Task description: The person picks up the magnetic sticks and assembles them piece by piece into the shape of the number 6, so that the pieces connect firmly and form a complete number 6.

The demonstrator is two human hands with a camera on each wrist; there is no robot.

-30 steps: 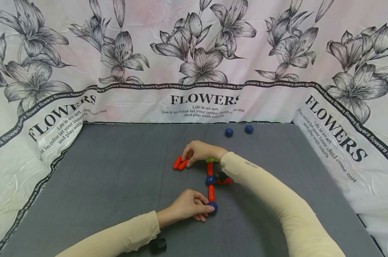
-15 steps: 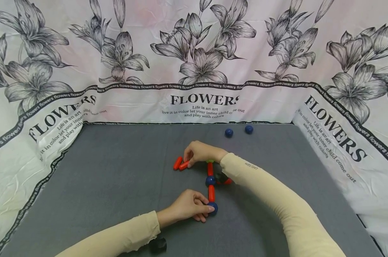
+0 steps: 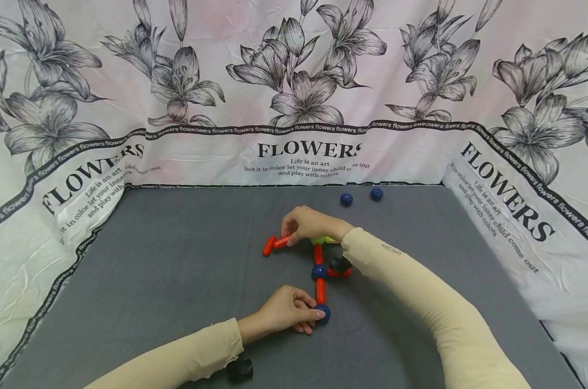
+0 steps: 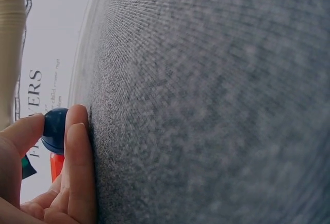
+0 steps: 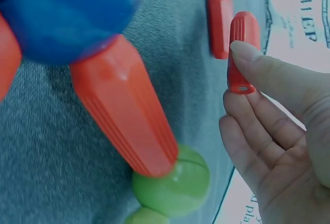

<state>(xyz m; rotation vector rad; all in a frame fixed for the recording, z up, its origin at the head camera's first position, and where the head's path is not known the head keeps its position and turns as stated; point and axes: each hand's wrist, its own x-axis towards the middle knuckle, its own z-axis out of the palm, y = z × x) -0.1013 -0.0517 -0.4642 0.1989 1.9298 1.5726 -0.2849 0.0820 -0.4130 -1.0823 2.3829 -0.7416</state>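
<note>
The right hand's (image 3: 314, 222) fingers, close together at the centre of the frame, pinch a loose red rod (image 5: 243, 69) between thumb and fingertips; whether it is wholly clear of the counter (image 3: 187, 270) I cannot tell. The left hand (image 3: 285, 312), at lower centre, grips the near blue ball (image 3: 325, 314) between thumb and fingers, apparently steadying the chain. From that ball, 1 lower red rod (image 3: 320, 292) runs up the frame to the middle blue ball (image 3: 319, 271), which also bears a side red rod (image 3: 340, 273) pointing right; above it an upper red rod (image 3: 318, 254) reaches a green ball (image 3: 317, 241), partly behind the right hand. Just left of the pinched rod lies a spare red rod (image 3: 268, 247); 2 loose blue balls (image 3: 346, 199) sit at the counter's far edge, right of centre. The step in hand looks to be picking up 1 more rod for the build. The next move probably calls for a firm pinch, lining up the rod's end with a ball, and a steady left hand so the joints do not twist.
</note>
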